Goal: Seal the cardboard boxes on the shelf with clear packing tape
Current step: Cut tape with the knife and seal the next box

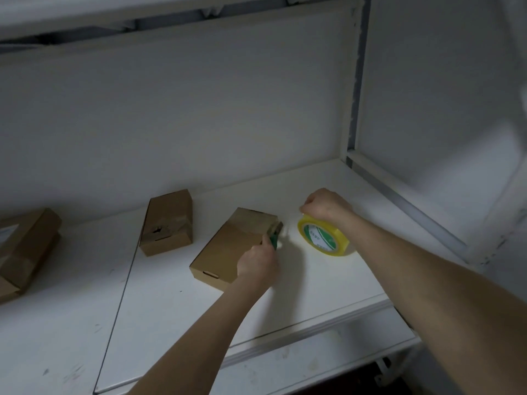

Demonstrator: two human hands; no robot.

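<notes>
A flat cardboard box (pixel 231 246) lies on the white shelf (pixel 328 280) in the middle of the view. My left hand (pixel 258 266) grips a green-handled cutter (pixel 275 233) at the box's right edge. My right hand (pixel 325 205) holds a roll of clear packing tape (pixel 322 238) with a yellow-green core, standing on edge just right of the box. A strip of tape seems to run from the roll toward the cutter, though it is faint.
A second cardboard box (pixel 168 222) with tape across it sits behind to the left. A third box (pixel 25 249) lies at the far left edge. The shelf's back wall and a metal upright (pixel 355 81) close off the rear and right.
</notes>
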